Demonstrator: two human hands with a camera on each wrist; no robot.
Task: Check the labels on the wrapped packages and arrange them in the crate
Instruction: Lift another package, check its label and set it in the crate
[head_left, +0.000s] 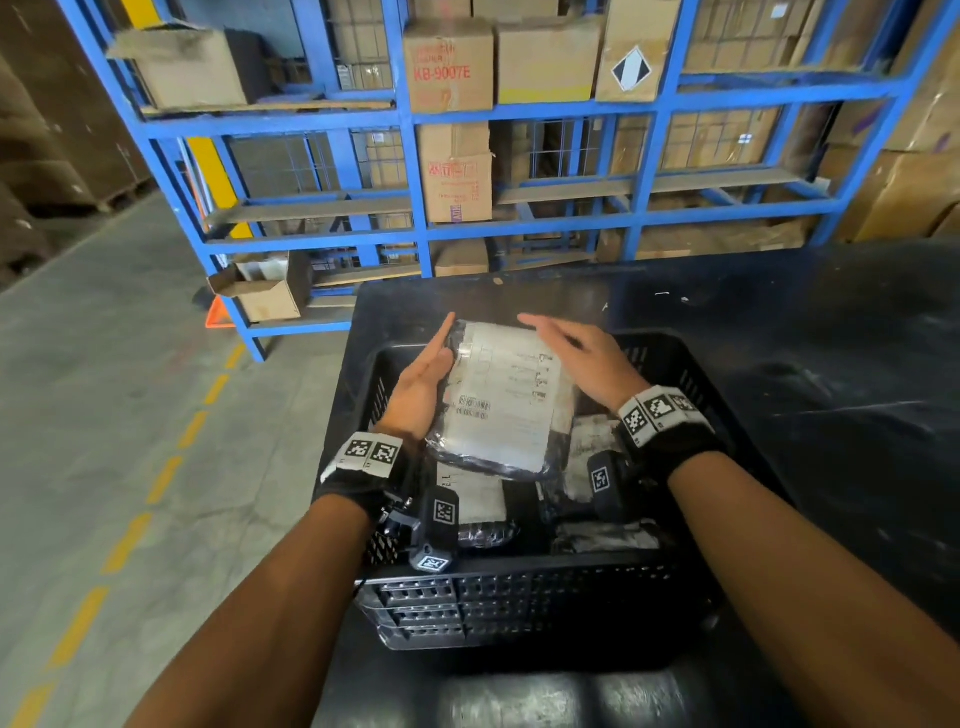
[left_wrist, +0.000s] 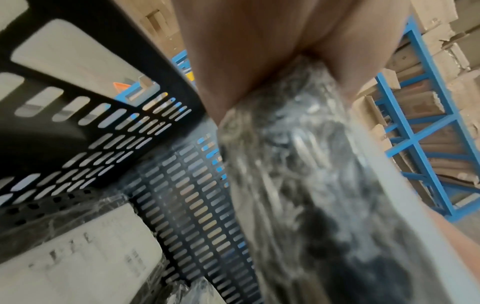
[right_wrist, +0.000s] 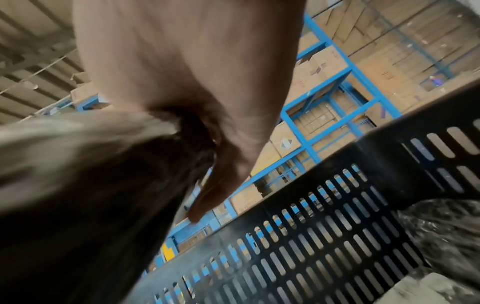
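A wrapped package (head_left: 506, 395) with a white label facing up hangs tilted over the black slotted crate (head_left: 519, 597). My left hand (head_left: 423, 371) holds its left edge, fingers straight along the side; in the left wrist view the wrapped package (left_wrist: 311, 185) sits wedged between thumb and palm. My right hand (head_left: 582, 358) lies flat on the package's upper right edge with straight fingers; the right wrist view shows the package (right_wrist: 78, 164) against the palm. Other labelled packages (head_left: 480, 499) (head_left: 589, 447) lie in the crate below, partly hidden.
The crate stands near the front left corner of a black table (head_left: 779, 338). Blue racking (head_left: 644, 171) with cardboard boxes rises behind the table. A concrete aisle with a dashed yellow line (head_left: 166, 478) runs on the left. An open carton (head_left: 265, 291) sits on the bottom shelf.
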